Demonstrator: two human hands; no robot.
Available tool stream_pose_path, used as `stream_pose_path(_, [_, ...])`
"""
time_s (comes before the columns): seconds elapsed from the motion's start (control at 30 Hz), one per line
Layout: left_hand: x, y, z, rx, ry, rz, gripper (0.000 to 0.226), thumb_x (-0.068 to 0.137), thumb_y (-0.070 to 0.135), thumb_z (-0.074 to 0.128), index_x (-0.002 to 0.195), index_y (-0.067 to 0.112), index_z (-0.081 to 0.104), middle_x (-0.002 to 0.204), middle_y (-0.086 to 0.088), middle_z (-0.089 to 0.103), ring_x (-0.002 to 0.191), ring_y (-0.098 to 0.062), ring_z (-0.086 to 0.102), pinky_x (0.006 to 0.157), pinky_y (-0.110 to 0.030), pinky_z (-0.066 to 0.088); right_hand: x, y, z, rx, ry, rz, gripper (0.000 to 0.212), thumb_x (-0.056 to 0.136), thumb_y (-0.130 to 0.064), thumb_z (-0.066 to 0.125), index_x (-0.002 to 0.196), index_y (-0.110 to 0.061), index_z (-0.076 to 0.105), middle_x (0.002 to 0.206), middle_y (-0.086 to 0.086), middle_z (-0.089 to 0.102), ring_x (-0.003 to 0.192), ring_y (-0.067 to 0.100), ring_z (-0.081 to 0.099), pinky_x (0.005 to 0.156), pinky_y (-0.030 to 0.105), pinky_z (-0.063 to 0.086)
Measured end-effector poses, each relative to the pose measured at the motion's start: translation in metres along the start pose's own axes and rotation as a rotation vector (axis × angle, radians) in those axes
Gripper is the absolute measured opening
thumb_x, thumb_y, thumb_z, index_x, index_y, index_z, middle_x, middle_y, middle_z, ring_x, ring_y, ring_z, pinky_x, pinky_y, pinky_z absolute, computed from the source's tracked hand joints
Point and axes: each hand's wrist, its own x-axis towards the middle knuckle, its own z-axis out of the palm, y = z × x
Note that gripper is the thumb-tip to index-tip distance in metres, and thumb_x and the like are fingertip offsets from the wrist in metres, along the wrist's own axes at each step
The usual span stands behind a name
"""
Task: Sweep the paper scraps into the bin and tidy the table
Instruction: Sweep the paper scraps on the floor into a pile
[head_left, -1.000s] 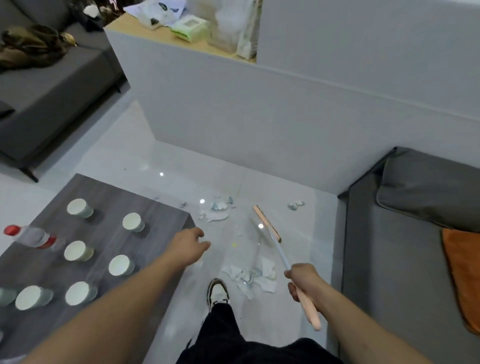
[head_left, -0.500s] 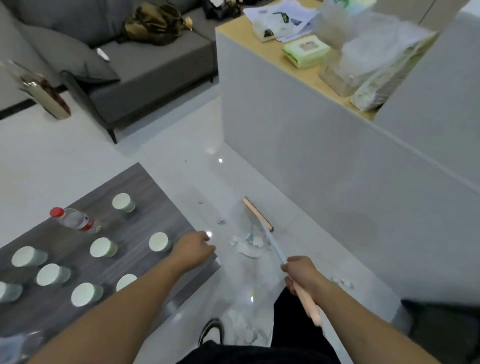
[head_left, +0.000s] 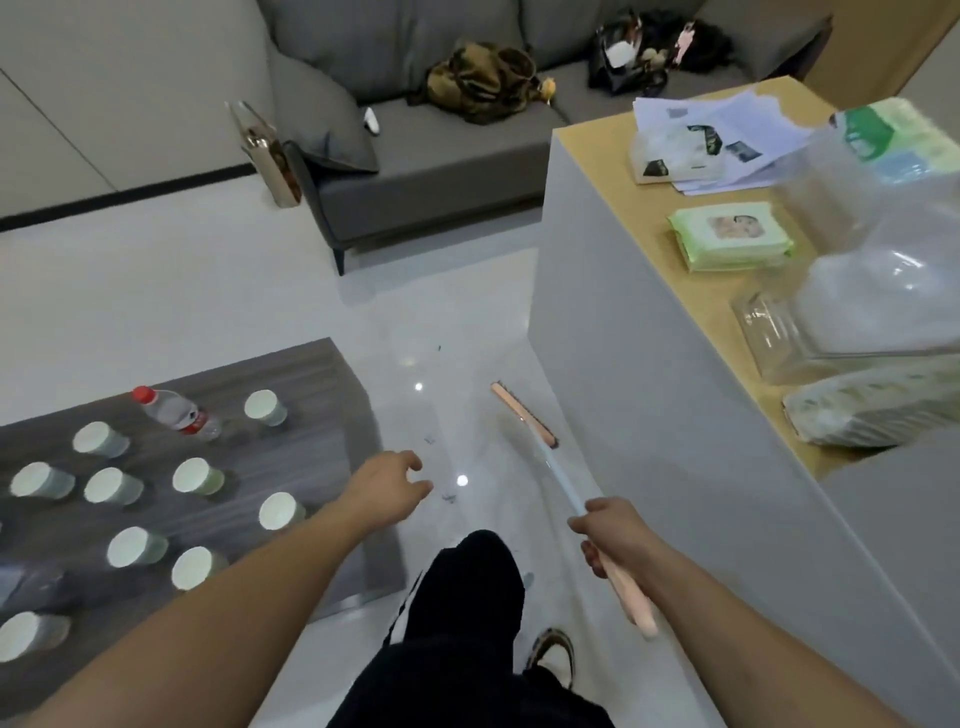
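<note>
My right hand (head_left: 613, 535) grips the pink-and-white handle of a broom (head_left: 558, 483). Its pink head (head_left: 523, 413) rests on the white floor beside the grey counter wall. My left hand (head_left: 387, 486) hovers empty, fingers loosely curled, past the corner of the dark coffee table (head_left: 322, 410). Only a few tiny paper scraps (head_left: 448, 497) lie on the floor near that hand. Several paper cups (head_left: 197, 477) and a lying water bottle (head_left: 174, 413) sit on the table. No bin shows.
A grey counter (head_left: 649, 395) with a wooden top holds wet wipes (head_left: 730, 236), papers and plastic bags on the right. A grey sofa (head_left: 441, 171) with bags stands at the back. My leg and shoe (head_left: 553, 652) are below. White floor runs between table and counter.
The view has swung left, away from the scrap piles, which have left the view. The broom head now rests further along the counter wall. Both hands keep their grip and pose.
</note>
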Motion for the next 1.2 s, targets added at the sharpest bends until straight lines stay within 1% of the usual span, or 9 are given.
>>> stream_pose_path(0.13, [0.052,0.032,-0.006,-0.08,0.006,-0.031,0.048,0.087,0.047,0.061,0.127,0.021,0.058,0.132,-0.005,0.057,0.116,-0.023,0.055,0.088,-0.028,0.041,0.041,-0.064,-0.007,-0.088,0.011,-0.016,0.018,0.091,-0.001,0.057,0.084,-0.014,0.048,0.06,0.01,0.046,0.039,0.019,0.04,0.042,0.023,0.036])
stream_pose_path(0.3, [0.149,0.053,-0.022,-0.222,0.018,-0.101,0.046,0.09,0.044,0.058,0.129,0.019,0.057,0.132,-0.004,0.057,0.114,-0.022,0.056,0.091,-0.031,0.045,0.117,-0.16,-0.011,-0.171,0.004,0.003,0.01,0.092,-0.001,0.055,0.085,-0.006,0.051,0.053,0.006,0.043,0.033,0.017,0.039,0.041,0.021,0.035])
stream_pose_path(0.47, [0.204,0.052,-0.055,-0.331,-0.028,-0.242,0.045,0.089,0.043,0.06,0.127,0.019,0.059,0.131,-0.004,0.059,0.116,-0.02,0.055,0.092,-0.029,0.044,0.169,-0.265,0.004,-0.331,-0.045,0.034,0.003,0.09,-0.001,0.054,0.088,-0.003,0.052,0.058,0.008,0.046,0.036,0.017,0.041,0.042,0.022,0.037])
stream_pose_path(0.63, [0.229,0.021,-0.104,-0.498,0.128,-0.434,0.041,0.089,0.045,0.061,0.122,0.021,0.063,0.123,-0.003,0.063,0.11,-0.02,0.059,0.089,-0.028,0.043,0.217,-0.362,0.044,-0.527,-0.084,0.031,0.004,0.09,-0.002,0.054,0.091,0.001,0.057,0.061,0.01,0.052,0.036,0.017,0.045,0.043,0.023,0.041])
stream_pose_path(0.77, [0.225,-0.011,-0.121,-0.629,0.268,-0.601,0.032,0.089,0.039,0.062,0.114,0.018,0.066,0.116,-0.003,0.067,0.109,-0.022,0.06,0.087,-0.027,0.042,0.254,-0.417,0.093,-0.674,-0.137,-0.011,0.005,0.09,-0.001,0.053,0.089,0.003,0.056,0.058,0.011,0.051,0.037,0.02,0.045,0.043,0.024,0.039])
stream_pose_path(0.87, [0.201,-0.024,-0.111,-0.774,0.356,-0.794,0.027,0.09,0.038,0.061,0.109,0.019,0.068,0.109,-0.002,0.068,0.103,-0.021,0.061,0.081,-0.025,0.041,0.285,-0.442,0.142,-0.807,-0.185,-0.049,0.009,0.088,0.002,0.05,0.084,0.005,0.057,0.062,0.013,0.052,0.042,0.023,0.047,0.045,0.027,0.041])
stream_pose_path(0.97, [0.171,-0.012,-0.086,-0.921,0.418,-1.051,0.024,0.09,0.038,0.061,0.107,0.021,0.068,0.105,-0.002,0.068,0.097,-0.021,0.062,0.078,-0.027,0.044,0.31,-0.448,0.192,-0.954,-0.266,-0.044,0.011,0.088,0.003,0.046,0.084,0.004,0.056,0.058,0.012,0.05,0.044,0.024,0.045,0.046,0.03,0.038])
stream_pose_path(1.07, [0.145,0.025,-0.054,-1.047,0.439,-1.315,0.033,0.089,0.038,0.063,0.115,0.02,0.066,0.116,-0.002,0.066,0.105,-0.021,0.06,0.087,-0.029,0.046,0.315,-0.43,0.219,-1.122,-0.339,0.012,0.013,0.09,0.001,0.045,0.081,0.001,0.054,0.06,0.012,0.051,0.044,0.023,0.046,0.044,0.027,0.039])
stream_pose_path(1.2, [0.132,0.074,-0.025,-1.165,0.411,-1.521,0.038,0.09,0.041,0.062,0.122,0.02,0.064,0.125,-0.004,0.063,0.112,-0.022,0.058,0.09,-0.029,0.043,0.295,-0.386,0.22,-1.26,-0.449,0.06,0.013,0.09,-0.001,0.047,0.079,-0.001,0.053,0.058,0.011,0.049,0.044,0.021,0.043,0.043,0.025,0.04])
